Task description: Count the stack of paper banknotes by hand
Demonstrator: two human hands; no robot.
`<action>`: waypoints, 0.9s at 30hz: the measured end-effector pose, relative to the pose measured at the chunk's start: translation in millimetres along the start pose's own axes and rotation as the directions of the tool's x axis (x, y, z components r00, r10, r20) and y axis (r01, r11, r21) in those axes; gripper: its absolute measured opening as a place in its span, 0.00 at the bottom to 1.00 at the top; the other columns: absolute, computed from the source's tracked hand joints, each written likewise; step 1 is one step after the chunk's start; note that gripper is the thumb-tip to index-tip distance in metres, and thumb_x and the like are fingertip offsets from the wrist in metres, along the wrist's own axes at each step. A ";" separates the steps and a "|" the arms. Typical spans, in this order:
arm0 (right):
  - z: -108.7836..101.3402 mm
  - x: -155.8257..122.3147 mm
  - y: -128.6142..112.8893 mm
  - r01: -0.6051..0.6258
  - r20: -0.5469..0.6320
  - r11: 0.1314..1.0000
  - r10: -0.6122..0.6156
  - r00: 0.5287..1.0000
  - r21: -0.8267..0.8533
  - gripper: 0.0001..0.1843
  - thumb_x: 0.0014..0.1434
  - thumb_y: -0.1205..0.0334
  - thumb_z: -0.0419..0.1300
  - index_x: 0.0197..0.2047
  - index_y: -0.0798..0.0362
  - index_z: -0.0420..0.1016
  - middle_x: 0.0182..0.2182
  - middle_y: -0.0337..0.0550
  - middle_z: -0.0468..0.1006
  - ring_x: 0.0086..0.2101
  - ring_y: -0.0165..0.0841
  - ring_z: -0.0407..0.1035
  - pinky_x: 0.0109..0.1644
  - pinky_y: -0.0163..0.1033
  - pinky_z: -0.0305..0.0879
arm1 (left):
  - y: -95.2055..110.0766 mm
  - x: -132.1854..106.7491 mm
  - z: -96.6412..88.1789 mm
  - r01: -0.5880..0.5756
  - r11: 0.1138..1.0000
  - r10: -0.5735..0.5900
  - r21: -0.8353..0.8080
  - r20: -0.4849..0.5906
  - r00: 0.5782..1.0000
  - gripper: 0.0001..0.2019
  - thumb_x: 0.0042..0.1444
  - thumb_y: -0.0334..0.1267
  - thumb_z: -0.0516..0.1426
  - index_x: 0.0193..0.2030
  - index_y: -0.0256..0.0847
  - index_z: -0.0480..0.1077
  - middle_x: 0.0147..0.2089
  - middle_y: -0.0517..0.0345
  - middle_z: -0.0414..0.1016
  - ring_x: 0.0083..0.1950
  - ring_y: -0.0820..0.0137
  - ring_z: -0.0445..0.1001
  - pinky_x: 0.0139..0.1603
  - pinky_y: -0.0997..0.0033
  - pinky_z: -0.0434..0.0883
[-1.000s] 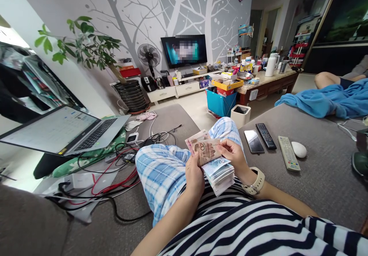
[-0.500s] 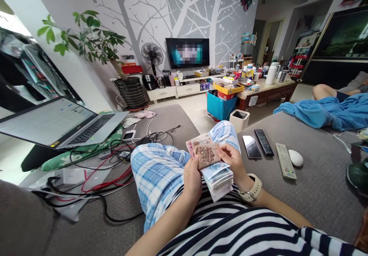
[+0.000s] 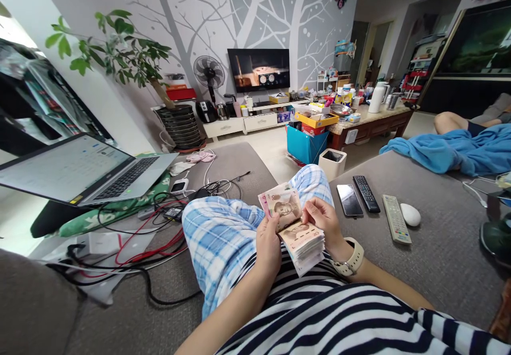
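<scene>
A folded wad of banknotes [image 3: 305, 251] is held over my lap, its thick layered edges hanging toward my striped shirt. My left hand [image 3: 267, 243] grips it from the left, thumb across the fold. Above that thumb several banknotes [image 3: 284, 206] stand fanned up, a brownish one with a portrait in front and a pink edge behind. On the lower part, a brownish note with a portrait lies uppermost. My right hand [image 3: 324, 224], with a pale watch on the wrist, is closed in a pinch at the notes' right edge; exactly what its fingertips pinch is partly hidden.
Right of my knees on the grey sofa lie a phone [image 3: 350, 200], a black remote [image 3: 366, 194], a beige remote [image 3: 396, 219] and a white mouse [image 3: 410, 215]. Tangled cables [image 3: 159, 248] and an open laptop [image 3: 128, 182] are at left. Another person's leg [image 3: 451, 122] shows far right.
A brownish 20 note between my hands has gone from the upright fan, where a portrait side now faces me. The lower part's top note has changed from blue to brownish.
</scene>
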State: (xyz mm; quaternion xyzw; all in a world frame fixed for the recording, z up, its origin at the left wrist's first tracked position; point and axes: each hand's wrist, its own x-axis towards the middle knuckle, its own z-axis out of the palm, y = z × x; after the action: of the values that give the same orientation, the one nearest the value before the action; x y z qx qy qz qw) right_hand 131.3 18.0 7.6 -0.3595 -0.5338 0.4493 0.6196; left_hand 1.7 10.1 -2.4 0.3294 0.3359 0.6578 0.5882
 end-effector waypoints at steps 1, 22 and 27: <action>0.2 0.6 0.3 0.007 -0.017 1.000 -0.007 1.000 0.002 0.18 0.58 0.48 0.60 0.25 0.52 0.67 0.20 0.36 0.68 0.22 0.28 0.59 0.28 0.35 0.56 | -0.4 -0.4 -0.5 0.017 1.000 -0.017 -0.017 -0.002 1.000 0.16 0.50 0.44 0.60 0.44 0.40 0.76 0.42 0.48 0.80 0.42 0.56 0.79 0.45 0.55 0.73; 2.6 -0.1 -2.2 -0.049 -0.001 0.995 0.049 0.999 0.083 0.15 0.53 0.51 0.65 0.26 0.52 0.69 0.21 0.34 0.65 0.23 0.28 0.58 0.28 0.35 0.55 | 7.2 -0.2 -2.6 -0.039 0.970 0.085 0.240 -0.183 0.979 0.16 0.50 0.46 0.57 0.33 0.34 0.77 0.37 0.49 0.80 0.42 0.60 0.75 0.43 0.64 0.71; 2.6 0.3 -1.1 -0.046 0.006 0.994 0.046 0.999 0.095 0.15 0.53 0.51 0.65 0.27 0.52 0.69 0.21 0.34 0.65 0.23 0.28 0.59 0.28 0.35 0.56 | 8.3 -1.2 -0.2 -0.041 0.971 0.085 0.236 -0.181 0.980 0.15 0.50 0.45 0.56 0.33 0.34 0.77 0.38 0.47 0.80 0.43 0.59 0.75 0.44 0.64 0.71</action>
State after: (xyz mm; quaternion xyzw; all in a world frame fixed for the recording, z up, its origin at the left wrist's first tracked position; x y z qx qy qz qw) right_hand 128.9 17.8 9.2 -0.3409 -0.5046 0.4891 0.6245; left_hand -2.9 8.2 4.4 0.3419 0.4540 0.6611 0.4898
